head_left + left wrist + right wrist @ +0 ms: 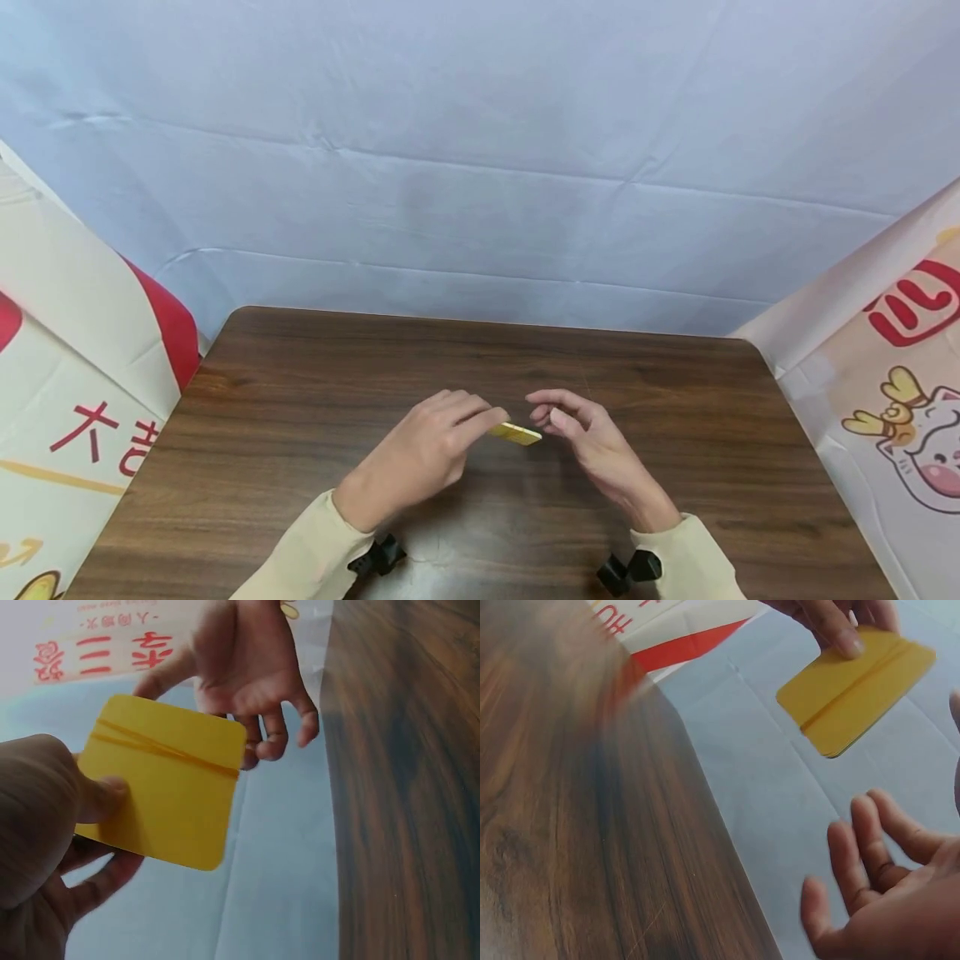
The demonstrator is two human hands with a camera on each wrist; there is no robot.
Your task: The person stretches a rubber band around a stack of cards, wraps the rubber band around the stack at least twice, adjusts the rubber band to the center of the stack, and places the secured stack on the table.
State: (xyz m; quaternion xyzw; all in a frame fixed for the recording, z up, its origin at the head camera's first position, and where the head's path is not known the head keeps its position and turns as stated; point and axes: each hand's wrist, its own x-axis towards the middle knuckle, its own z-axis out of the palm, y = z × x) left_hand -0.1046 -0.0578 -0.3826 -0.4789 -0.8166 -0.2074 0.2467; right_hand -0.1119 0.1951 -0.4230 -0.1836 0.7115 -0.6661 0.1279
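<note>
A flat yellow square with rounded corners, like a card or thin stack of cards (pixel 161 810), is held above the table. A yellowish rubber band (pixel 165 750) loops around it, its strands crossing the face at a slant. My left hand (pixel 427 450) pinches it by one edge, the thumb on the banded face and other fingers behind. Just right of its free edge, my right hand (pixel 600 446) hovers apart from it, fingers loosely bent and holding nothing. In the right wrist view the banded yellow square (pixel 855 690) is tilted above the right hand's fingers.
Beneath both hands lies a dark wood-grain table (pixel 300 350) with rounded corners. A pale blue cloth (pixel 480 208) hangs behind it. Printed sheets with red characters and cartoon drawings stand at the left (pixel 90 400) and right. Black wrist-worn devices (pixel 378 557) sit at both cuffs.
</note>
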